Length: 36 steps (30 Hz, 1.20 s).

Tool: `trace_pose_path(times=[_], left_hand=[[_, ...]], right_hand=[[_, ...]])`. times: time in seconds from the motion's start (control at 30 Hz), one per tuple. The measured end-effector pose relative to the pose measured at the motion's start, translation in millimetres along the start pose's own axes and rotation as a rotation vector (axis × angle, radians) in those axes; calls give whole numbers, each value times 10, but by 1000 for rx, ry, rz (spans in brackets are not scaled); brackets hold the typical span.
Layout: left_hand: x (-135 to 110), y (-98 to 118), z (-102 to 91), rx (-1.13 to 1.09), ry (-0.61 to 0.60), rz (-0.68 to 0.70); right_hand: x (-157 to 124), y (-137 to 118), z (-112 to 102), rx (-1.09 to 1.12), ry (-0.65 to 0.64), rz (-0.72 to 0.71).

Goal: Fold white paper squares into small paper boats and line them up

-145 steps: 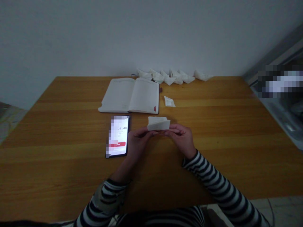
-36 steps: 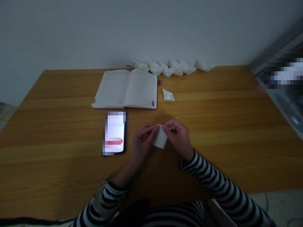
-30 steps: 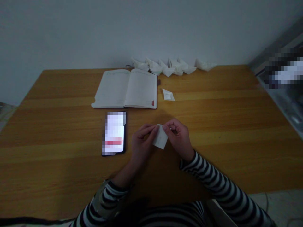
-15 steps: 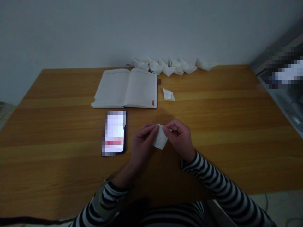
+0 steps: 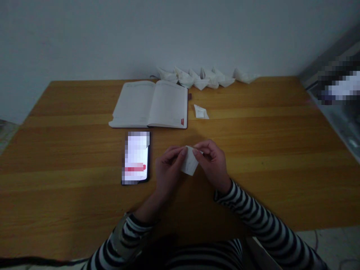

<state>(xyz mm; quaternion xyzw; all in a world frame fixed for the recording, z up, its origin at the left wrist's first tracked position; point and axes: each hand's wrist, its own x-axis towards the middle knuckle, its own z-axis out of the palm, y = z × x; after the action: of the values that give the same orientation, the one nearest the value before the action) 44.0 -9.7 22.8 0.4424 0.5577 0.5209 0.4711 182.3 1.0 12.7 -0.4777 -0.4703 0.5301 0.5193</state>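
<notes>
My L hand (image 5: 168, 170) & R hand (image 5: 212, 164) are up together just above the wood table (image 5: 253, 131), near the middle of it, w/ a small folded paper (image 5: 189, 162) held between them, tilted, its lower tip hanging toward me at 6 o'clock. My L fingers (image 5: 176, 152) are pressed together & curled over the paper's left edge, thumb on top. My R fingers (image 5: 204, 147) are bunched, pinching its top right corner; the exact grip is partly hidden by my knuckles. Striped sleeves (image 5: 253, 212) run back from both wrists.

From my hands: phone (image 5: 136, 157) lies flat at 9 o'clock, near, screen lit & blurred. Open notebook (image 5: 149, 105) lies at 11 o'clock, just past the phone. Small paper scrap (image 5: 201, 111) at 12 o'clock, just right of the notebook. Row of white paper boats (image 5: 202, 81) at 12 o'clock along the far table edge, by the wall (image 5: 84, 37). Blurred item (image 5: 339, 85) off the table at 2 o'clock, can't tell what
</notes>
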Motion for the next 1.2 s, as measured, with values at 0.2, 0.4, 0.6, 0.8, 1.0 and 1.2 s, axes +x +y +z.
trace_pose_path(times=[0.2, 0.4, 0.6, 0.8, 1.0, 1.2], left_hand=[[2, -50, -27, 47, 5, 108], [-15, -49, -21, 138, 11, 107], [24, 11, -61, 197, 86, 123], [55, 38, -90, 172, 85, 103], [71, 26, -87, 137, 77, 88], [73, -1, -67, 94, 54, 26]], right_hand=[[33, -2, 36, 30, -130, 143], [40, -14, -5, -42, -159, 120], [64, 7, -37, -70, -135, 108], [66, -13, -60, -88, -136, 72], [26, 42, -84, -280, -110, -72], [-23, 83, -22, -244, -21, -32]])
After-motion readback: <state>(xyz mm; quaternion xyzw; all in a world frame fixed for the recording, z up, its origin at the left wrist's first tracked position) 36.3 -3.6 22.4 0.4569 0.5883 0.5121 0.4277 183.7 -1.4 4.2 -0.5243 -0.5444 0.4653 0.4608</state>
